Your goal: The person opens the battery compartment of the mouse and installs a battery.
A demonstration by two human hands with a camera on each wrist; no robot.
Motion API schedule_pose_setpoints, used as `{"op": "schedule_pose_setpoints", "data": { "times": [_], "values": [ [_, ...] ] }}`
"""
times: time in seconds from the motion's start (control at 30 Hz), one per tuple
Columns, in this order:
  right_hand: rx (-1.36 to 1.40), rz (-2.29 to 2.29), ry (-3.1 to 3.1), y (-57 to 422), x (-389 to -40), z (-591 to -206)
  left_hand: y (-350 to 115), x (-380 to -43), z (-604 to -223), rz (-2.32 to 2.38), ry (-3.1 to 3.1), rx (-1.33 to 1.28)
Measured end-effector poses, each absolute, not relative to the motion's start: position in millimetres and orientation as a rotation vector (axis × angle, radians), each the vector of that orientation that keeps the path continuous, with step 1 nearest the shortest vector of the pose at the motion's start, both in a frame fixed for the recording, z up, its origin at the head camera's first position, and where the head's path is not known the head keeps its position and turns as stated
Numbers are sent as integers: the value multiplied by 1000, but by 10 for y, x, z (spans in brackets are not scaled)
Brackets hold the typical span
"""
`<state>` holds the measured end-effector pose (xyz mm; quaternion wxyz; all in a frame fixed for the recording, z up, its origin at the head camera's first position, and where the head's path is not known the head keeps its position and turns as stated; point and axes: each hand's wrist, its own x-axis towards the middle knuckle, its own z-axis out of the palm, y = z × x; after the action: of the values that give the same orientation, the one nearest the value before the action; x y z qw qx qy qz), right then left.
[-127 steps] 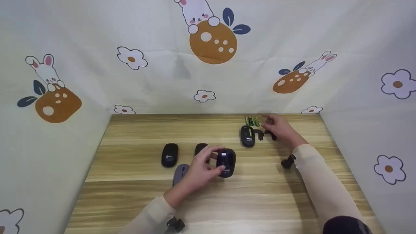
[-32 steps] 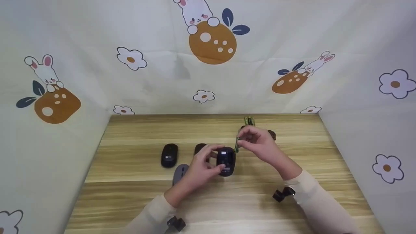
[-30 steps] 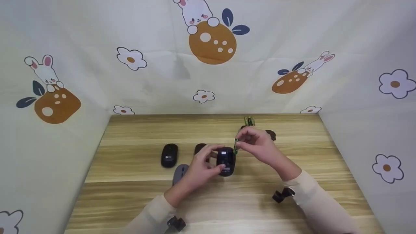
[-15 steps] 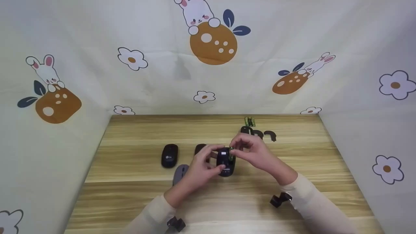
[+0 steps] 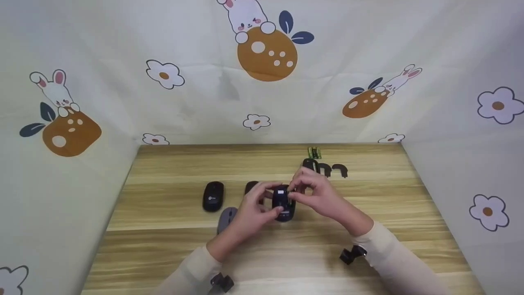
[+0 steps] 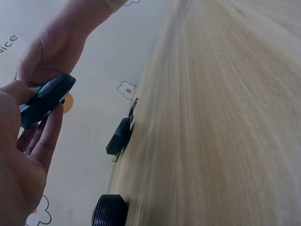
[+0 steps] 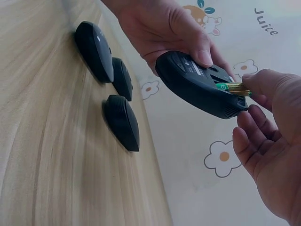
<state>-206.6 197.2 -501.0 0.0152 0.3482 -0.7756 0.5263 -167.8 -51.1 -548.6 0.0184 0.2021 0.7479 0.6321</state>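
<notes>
My left hand (image 5: 254, 211) grips a black computer mouse (image 5: 282, 215) above the table, its underside turned up and the battery slot exposed. The thumb lies on that underside in the right wrist view. My right hand (image 5: 321, 198) is at the slot. There, its thumb and fingers hold the end of a green and gold battery (image 7: 228, 87), which lies partly inside the slot, at a slight tilt. From the left wrist, the held mouse (image 6: 47, 101) appears side-on, and only a speck of green shows.
Several batteries (image 5: 314, 153) lie at the back right. Before them is an upturned black mouse (image 5: 310, 164) with two dark curved covers (image 5: 340, 169) beside it. Leftward are a black mouse (image 5: 213, 196), a grey mouse (image 5: 226, 219) and a dark mouse (image 5: 251, 187) partly hidden by my left hand.
My right hand took a battery from the back row and brought it left and nearer, into the slot of the held mouse. My left hand has kept its place.
</notes>
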Motion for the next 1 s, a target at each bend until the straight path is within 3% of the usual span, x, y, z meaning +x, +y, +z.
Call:
{"op": "schedule_pose_setpoints", "data": {
  "times": [0.67,1.0],
  "values": [
    [874,2052,-2499,1918,-1996,-5022,-503,-1690,-5473,2027,2313,722],
    [841,2018,-2442,1903,-1973,-5091,-487,-1677,-5460,2003,2317,744]
  ]
}}
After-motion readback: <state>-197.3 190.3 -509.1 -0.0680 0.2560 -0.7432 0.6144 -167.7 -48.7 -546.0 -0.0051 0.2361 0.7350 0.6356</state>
